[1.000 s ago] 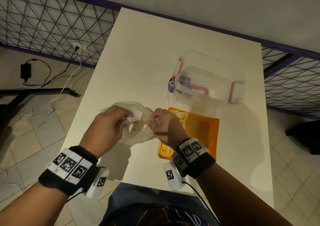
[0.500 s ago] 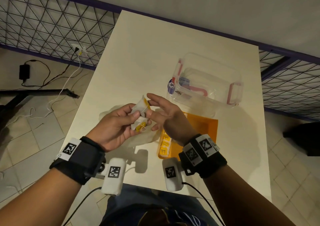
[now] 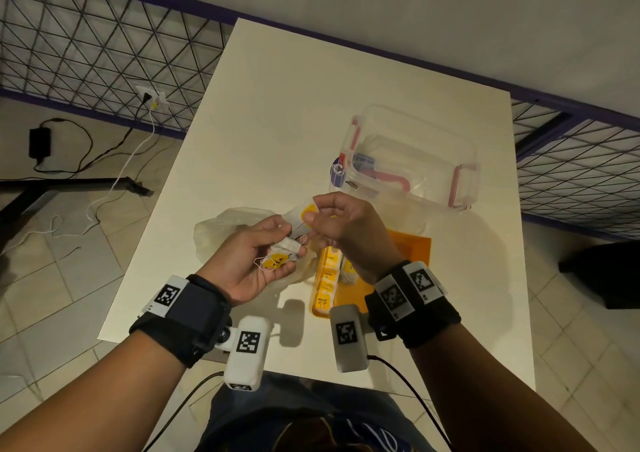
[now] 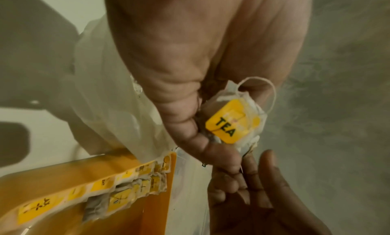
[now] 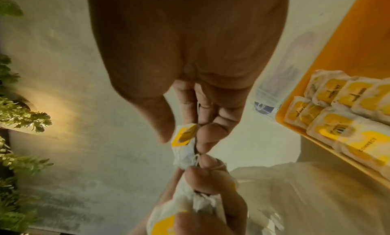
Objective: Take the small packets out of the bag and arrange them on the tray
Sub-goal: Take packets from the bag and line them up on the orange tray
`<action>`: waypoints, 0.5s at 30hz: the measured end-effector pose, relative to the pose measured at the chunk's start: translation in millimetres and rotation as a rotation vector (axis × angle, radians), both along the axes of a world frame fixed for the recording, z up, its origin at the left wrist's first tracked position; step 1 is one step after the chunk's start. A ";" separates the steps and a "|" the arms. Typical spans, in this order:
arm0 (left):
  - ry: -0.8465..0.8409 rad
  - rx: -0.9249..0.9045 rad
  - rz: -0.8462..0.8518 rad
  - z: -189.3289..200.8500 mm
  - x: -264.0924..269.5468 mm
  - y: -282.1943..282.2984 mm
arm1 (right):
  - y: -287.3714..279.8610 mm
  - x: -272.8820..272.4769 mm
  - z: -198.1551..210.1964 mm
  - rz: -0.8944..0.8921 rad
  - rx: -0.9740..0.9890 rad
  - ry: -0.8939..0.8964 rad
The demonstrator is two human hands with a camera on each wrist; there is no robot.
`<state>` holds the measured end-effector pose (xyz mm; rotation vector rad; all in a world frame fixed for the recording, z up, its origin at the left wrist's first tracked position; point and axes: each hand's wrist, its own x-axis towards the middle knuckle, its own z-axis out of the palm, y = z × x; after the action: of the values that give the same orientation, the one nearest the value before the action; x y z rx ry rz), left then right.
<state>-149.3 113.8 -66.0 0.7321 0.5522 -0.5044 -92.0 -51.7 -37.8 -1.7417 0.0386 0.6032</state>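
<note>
A white table [image 3: 277, 112] carries 1 clear plastic box [image 3: 415, 160] with red clips, 1 orange tray [image 3: 415, 254] holding a row of yellow-labelled packets [image 3: 327, 278], one reading "RELAX", and 1 crumpled bag [image 3: 221, 229]. The left hand [image 3: 256, 264] grips packets, one tagged "TEA" [image 4: 232, 123]. The right hand [image 3: 349, 229] pinches 1 packet [image 3: 304, 214] above the bag.

From my head view the room is dim and warm, lit from above: the wrist units throw soft shadows on the white table [image 3: 277, 112] toward 12 o'clock. Straight lines bow near the frame edges. My left wrist view is soft and smeared at 3 o'clock; my right wrist view catches a warm glow at 9 o'clock.
</note>
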 end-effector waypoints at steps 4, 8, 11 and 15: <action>0.005 -0.017 -0.001 -3.6 0.6 0.6 | -1.2 2.5 0.3 -0.041 -0.072 -0.066; 0.011 -0.026 0.003 -9.5 0.9 2.9 | -9.1 8.9 2.9 0.003 -0.204 -0.182; 0.027 -0.045 0.018 -16.1 -0.2 5.8 | -26.0 17.0 -1.6 0.118 -0.508 -0.505; 0.041 -0.085 0.020 -21.1 -1.5 7.5 | -68.0 22.6 -6.5 0.188 -0.746 -0.588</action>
<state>-150.8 121.3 -87.1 0.6360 0.5728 -0.5225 -69.4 -119.7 -44.3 -2.6132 -0.3566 0.1819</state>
